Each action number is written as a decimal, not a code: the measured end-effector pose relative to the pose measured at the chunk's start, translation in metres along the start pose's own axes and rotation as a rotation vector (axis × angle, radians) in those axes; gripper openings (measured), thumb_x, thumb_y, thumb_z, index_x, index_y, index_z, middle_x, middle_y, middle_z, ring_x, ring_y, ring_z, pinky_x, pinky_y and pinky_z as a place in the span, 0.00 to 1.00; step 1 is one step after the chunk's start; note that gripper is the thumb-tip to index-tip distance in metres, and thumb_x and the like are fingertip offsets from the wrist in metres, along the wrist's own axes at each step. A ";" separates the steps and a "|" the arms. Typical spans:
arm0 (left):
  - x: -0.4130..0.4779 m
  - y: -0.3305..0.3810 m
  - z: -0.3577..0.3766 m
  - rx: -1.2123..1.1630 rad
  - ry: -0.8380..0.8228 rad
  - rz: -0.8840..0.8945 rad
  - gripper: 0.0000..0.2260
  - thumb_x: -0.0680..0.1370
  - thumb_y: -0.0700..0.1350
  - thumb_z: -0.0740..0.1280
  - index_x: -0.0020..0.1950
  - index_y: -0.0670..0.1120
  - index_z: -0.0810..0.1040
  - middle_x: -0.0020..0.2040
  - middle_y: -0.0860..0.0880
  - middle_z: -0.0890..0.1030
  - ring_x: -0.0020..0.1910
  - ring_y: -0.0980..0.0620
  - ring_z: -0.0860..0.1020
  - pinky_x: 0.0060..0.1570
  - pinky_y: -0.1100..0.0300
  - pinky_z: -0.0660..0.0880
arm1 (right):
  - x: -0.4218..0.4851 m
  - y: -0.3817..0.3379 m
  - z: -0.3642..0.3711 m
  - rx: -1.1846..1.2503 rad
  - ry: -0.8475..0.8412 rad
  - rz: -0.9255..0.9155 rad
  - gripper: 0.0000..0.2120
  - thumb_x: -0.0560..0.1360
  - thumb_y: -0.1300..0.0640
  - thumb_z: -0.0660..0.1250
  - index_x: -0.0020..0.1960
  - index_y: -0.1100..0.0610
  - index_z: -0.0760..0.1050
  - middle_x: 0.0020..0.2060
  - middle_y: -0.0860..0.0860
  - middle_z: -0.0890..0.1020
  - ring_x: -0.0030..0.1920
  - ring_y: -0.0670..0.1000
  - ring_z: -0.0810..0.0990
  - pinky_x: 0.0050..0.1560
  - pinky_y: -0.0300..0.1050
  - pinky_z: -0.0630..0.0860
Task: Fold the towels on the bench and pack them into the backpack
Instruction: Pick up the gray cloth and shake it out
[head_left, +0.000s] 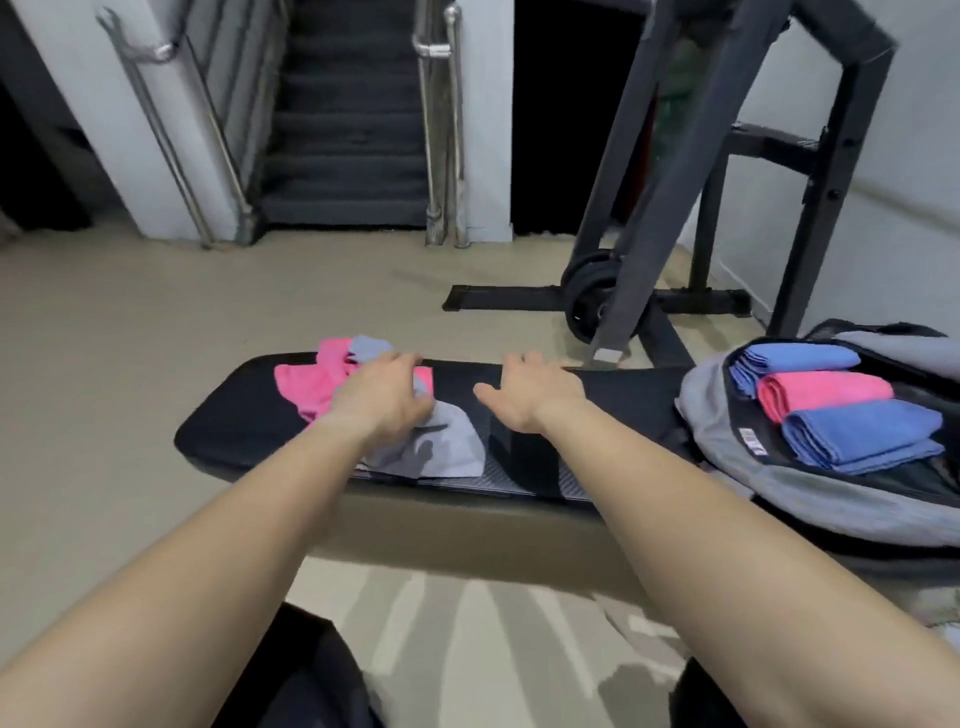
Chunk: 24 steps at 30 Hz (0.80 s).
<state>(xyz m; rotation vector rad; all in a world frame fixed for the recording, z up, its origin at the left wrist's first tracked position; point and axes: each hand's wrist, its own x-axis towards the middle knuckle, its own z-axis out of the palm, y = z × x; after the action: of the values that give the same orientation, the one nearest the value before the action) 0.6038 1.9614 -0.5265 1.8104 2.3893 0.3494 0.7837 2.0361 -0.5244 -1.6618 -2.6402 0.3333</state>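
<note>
gripping the grey towel (436, 447) in our left hand (382, 397), fingers curled, we find it crumpled against the pink towel (298, 384) near the left end of the bench (234, 415). our right hand (530, 395) hovers spread over bare padding, the open backpack (711, 410) at the right end.

Far-left end of the counter (234, 415) is showing bare padding. Pink towel (298, 387) and grey towel (441, 449) are lying heaped left of middle, left hand (382, 397) curling onto the grey towel. Bare padding is running from there to the backpack (711, 410), right hand (532, 397) hovering over it, fingers spread. Backpack is lying open at the right end, three folded towels (826, 392) filling most of its mouth. Rack frame (675, 208) is standing just behind the far edge, right of middle
</note>
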 end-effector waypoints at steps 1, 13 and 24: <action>-0.004 -0.016 -0.001 -0.021 0.024 -0.029 0.25 0.77 0.51 0.63 0.74 0.48 0.68 0.71 0.45 0.72 0.68 0.42 0.72 0.62 0.46 0.73 | 0.006 -0.015 0.006 -0.005 -0.012 -0.037 0.30 0.80 0.36 0.54 0.74 0.55 0.64 0.70 0.57 0.69 0.68 0.62 0.70 0.60 0.59 0.71; 0.018 -0.095 0.033 -0.259 0.104 -0.150 0.28 0.77 0.53 0.68 0.76 0.51 0.65 0.66 0.48 0.78 0.63 0.44 0.76 0.58 0.46 0.76 | 0.070 -0.087 0.073 0.084 -0.035 -0.317 0.31 0.78 0.44 0.64 0.77 0.51 0.60 0.70 0.54 0.68 0.67 0.59 0.70 0.63 0.57 0.73; 0.038 -0.073 0.030 -0.385 0.257 -0.234 0.03 0.77 0.52 0.69 0.48 0.55 0.80 0.42 0.57 0.81 0.46 0.51 0.79 0.44 0.56 0.75 | 0.086 -0.076 0.064 0.429 0.120 -0.268 0.25 0.79 0.45 0.61 0.72 0.53 0.62 0.59 0.51 0.80 0.60 0.55 0.77 0.58 0.51 0.73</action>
<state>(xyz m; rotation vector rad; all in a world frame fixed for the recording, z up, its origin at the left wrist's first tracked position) 0.5326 1.9825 -0.5724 1.3733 2.4397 0.9867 0.6701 2.0699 -0.5830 -1.1495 -2.4344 0.7049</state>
